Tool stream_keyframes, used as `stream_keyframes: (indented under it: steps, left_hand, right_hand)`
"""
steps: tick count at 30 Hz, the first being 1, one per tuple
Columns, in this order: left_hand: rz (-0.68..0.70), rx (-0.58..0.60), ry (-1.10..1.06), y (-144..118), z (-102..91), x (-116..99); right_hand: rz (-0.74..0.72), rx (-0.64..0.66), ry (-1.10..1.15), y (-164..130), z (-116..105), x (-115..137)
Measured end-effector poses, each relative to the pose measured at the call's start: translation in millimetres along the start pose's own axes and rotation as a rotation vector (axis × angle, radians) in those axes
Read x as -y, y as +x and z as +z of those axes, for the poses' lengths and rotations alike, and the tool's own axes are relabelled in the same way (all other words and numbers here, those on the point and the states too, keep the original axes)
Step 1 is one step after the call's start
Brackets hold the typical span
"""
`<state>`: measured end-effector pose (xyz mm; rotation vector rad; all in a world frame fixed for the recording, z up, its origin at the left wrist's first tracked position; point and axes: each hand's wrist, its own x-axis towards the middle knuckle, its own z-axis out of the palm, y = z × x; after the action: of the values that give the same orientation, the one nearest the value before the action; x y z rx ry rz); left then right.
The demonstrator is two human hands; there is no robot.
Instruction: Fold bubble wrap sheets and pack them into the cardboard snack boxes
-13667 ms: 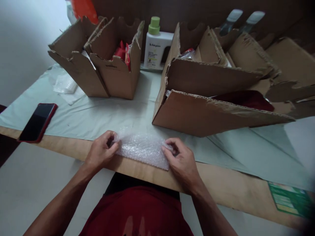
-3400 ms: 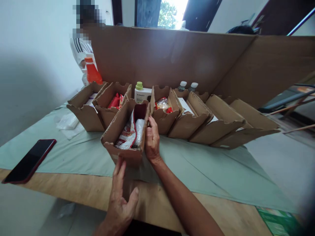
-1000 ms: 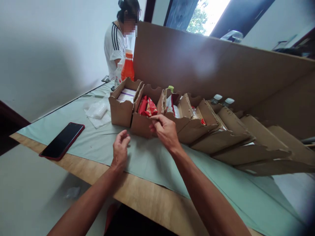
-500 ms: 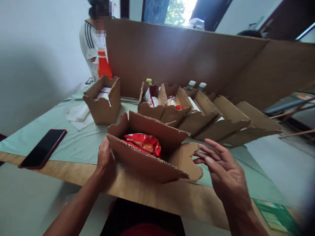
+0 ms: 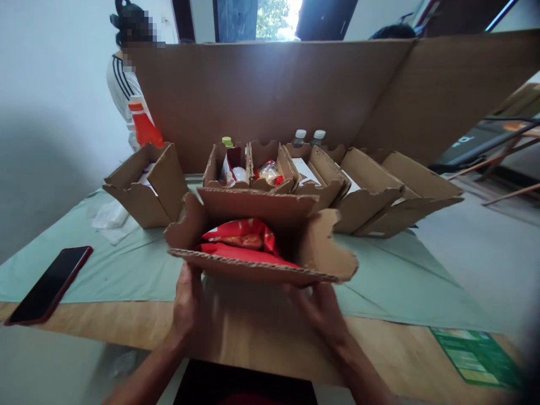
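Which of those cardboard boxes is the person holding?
The front box, held by the left hand and right hand, with red packets inside; the other boxes stand farther back.

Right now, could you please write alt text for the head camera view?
Left hand and right hand hold an open cardboard box containing red packaging over a table; more boxes stand behind, and a phone lies to the left.
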<state>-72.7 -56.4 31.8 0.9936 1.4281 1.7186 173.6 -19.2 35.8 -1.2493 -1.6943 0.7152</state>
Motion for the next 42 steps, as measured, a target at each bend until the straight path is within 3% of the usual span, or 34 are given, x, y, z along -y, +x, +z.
stream_keyframes:
  steps: [4,7,11,16,23,27,32,34,37,40,42]
  left_hand:
    - [-0.046,0.142,0.021,28,29.3,11]
    - [-0.122,0.189,0.064,35,31.5,33]
    - [-0.095,0.125,0.179,29,24.6,49]
    - [-0.11,0.122,0.221,27,31.5,42]
    - [-0.165,0.082,0.14,22,38.3,37]
    - [-0.113,0.041,0.079,19,41.3,39]
    - [-0.133,0.066,0.017,20,42.4,39]
    - [-0.12,0.086,0.029,21,35.6,37]
    - [0.027,0.087,0.142,22,8.7,30]
    - [0.207,0.002,0.366,32,-41.9,20]
    - [0.249,-0.085,0.573,51,-84.7,12]
  right_hand:
    - [0.099,-0.149,-0.029,33,-33,-26]
    - [0.202,-0.088,-0.005,36,-43,-47]
    - [0.255,-0.026,-0.038,23,-39,-61]
    - [0.227,-0.036,-0.126,17,-32,-64]
    - [0.139,-0.014,-0.295,16,-31,-70]
    - [0.134,0.006,-0.333,17,-32,-70]
    - [0.069,-0.008,-0.353,21,-33,-76]
    - [0.042,-0.033,-0.404,23,-33,-82]
    - [-0.004,-0.015,-0.49,24,-33,-88]
    - [-0.028,0.024,-0.538,17,-33,-91]
    - [-0.052,0.028,-0.541,9,-32,-95]
